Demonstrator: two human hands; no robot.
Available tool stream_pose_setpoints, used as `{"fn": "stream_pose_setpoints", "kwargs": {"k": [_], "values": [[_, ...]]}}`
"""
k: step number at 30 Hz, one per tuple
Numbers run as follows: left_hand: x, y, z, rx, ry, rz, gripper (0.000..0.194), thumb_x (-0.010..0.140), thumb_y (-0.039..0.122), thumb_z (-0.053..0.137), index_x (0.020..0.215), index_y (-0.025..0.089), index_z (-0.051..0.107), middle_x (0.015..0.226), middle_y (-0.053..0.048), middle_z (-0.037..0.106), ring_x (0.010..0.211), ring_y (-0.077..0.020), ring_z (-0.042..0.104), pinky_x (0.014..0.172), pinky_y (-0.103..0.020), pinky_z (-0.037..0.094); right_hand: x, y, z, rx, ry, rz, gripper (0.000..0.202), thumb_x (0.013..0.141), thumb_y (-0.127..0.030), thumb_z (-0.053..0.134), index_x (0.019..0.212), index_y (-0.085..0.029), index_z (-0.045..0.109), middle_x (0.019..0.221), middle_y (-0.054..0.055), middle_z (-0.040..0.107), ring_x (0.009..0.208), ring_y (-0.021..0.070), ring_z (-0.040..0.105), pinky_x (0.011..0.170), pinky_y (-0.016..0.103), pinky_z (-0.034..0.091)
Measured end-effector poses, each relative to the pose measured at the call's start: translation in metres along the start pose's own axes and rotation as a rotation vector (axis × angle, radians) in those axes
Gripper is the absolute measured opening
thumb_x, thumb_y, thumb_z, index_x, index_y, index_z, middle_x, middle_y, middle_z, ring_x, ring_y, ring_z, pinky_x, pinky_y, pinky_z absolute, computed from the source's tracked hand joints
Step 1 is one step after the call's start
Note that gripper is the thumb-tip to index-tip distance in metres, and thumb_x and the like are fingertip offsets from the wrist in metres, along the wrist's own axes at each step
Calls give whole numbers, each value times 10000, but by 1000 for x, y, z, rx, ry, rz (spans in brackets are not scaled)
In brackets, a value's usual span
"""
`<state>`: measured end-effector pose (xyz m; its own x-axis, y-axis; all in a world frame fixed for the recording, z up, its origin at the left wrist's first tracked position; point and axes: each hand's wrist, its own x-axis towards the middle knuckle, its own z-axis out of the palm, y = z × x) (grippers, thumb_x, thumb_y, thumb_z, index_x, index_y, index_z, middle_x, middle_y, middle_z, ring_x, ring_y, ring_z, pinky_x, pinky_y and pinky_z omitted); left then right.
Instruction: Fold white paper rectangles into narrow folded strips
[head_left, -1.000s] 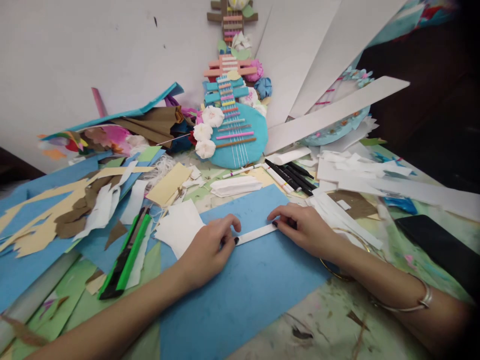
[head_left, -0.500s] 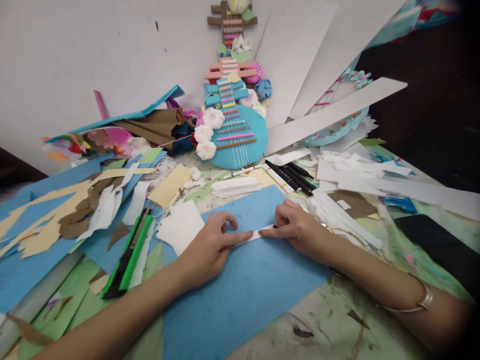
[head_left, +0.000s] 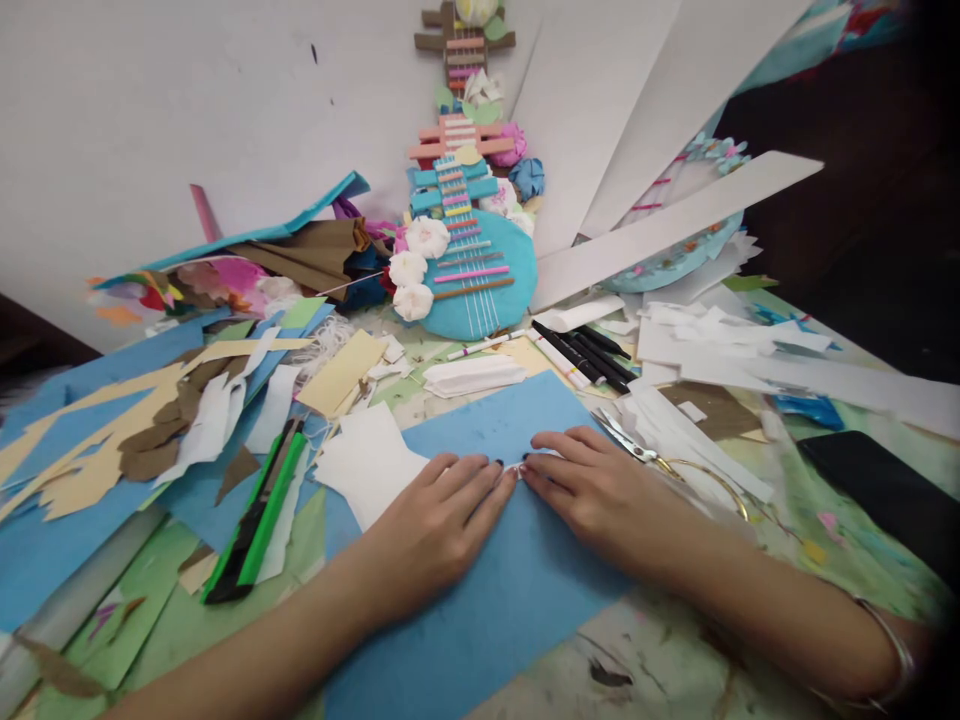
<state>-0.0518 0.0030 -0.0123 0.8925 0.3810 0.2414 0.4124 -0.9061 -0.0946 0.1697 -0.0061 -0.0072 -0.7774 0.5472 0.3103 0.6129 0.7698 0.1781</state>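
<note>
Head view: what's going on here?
A person's left hand and right hand are close together over a blue sheet, fingertips at a white paper strip they mostly hide; pinching or pressing, I can't tell. Gold-handled scissors lie by the right hand, a green cutter to the left, and a turquoise lute-shaped craft is at the back.

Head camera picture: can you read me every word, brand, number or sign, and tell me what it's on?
There are none I can read.
Black pens: any print is too small and blurred to read.
Green cutter: no readable marking.
Blue sheet: no readable writing.
White strip: mostly hidden by fingers, so I can't tell.
</note>
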Motion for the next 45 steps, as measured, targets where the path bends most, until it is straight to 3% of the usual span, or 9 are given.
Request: {"fn": "stream_pose_setpoints", "kwargs": {"k": [3, 7, 9, 19, 24, 35, 38, 42, 45], "values": [[0, 19, 6, -13, 23, -64, 434, 917, 101, 273, 1332, 12, 362, 1300, -225, 498, 1260, -299, 420, 982, -443, 402, -3, -10, 6, -62, 25, 44, 235, 875, -110, 468, 996, -60, 663, 970, 157, 681, 1011, 258, 572, 843, 402, 461], [-2, 38, 15, -32, -50, -212, 623, 917, 452, 355, 1360, 15, 324, 1370, -238, 413, 1306, -333, 346, 1022, -471, 360, -9, -30, 16, -114, 3, 133, 353, 842, -132, 476, 1143, 7, 596, 1157, 223, 611, 1100, 301, 560, 929, 419, 459], [-3, 40, 16, -53, -88, -226, 695, 896, 520, 357, 1384, 31, 288, 1399, -231, 373, 1323, -330, 316, 1029, -469, 349, -11, -38, 18, -130, -13, 181, 396, 836, -143, 455, 1177, 21, 571, 1213, 232, 572, 1149, 322, 525, 950, 428, 456], [-7, 38, 11, -37, -77, -256, 740, 877, 504, 393, 1392, -4, 236, 1396, -257, 363, 1305, -349, 339, 1004, -458, 365, -11, -46, 17, -159, -53, 329, 476, 770, -70, 389, 1199, 67, 542, 1240, 279, 526, 1160, 368, 509, 920, 476, 489], [-9, 42, 12, 112, -28, -288, 738, 847, 560, 400, 1317, -9, 374, 1315, -261, 470, 1223, -351, 454, 952, -440, 416, -14, -37, 15, -205, -67, 315, 446, 752, -52, 411, 1146, 48, 594, 1178, 269, 576, 1097, 351, 566, 898, 446, 509], [-7, 48, 5, 316, 40, -319, 728, 784, 563, 459, 1089, -84, 595, 1095, -309, 609, 1012, -413, 591, 879, -488, 442, -16, -15, -1, -211, -283, 382, 411, 741, -66, 499, 1129, -5, 621, 1112, 181, 644, 1037, 286, 616, 861, 376, 538], [-2, 39, 1, 288, 54, -325, 637, 824, 509, 436, 1027, -60, 638, 1015, -275, 654, 977, -376, 610, 940, -485, 404, -16, -15, -1, -228, -294, 375, 405, 746, -62, 507, 1131, -11, 623, 1120, 180, 641, 1040, 275, 615, 870, 346, 532], [13, 18, -4, 173, 68, -314, 368, 905, 303, 397, 780, 101, 677, 753, -116, 684, 890, -258, 627, 1030, -479, 306, -13, -18, 4, -258, -239, 375, 366, 750, -75, 530, 1088, 0, 647, 1060, 205, 661, 996, 285, 634, 864, 357, 526], [28, 5, -7, 125, -70, -359, 268, 898, 272, 446, 760, 141, 634, 740, -75, 634, 807, -242, 588, 907, -490, 388, -12, -17, 6, -233, -182, 409, 338, 743, -67, 533, 1048, -9, 667, 1000, 197, 685, 955, 283, 648, 815, 357, 539]]}}
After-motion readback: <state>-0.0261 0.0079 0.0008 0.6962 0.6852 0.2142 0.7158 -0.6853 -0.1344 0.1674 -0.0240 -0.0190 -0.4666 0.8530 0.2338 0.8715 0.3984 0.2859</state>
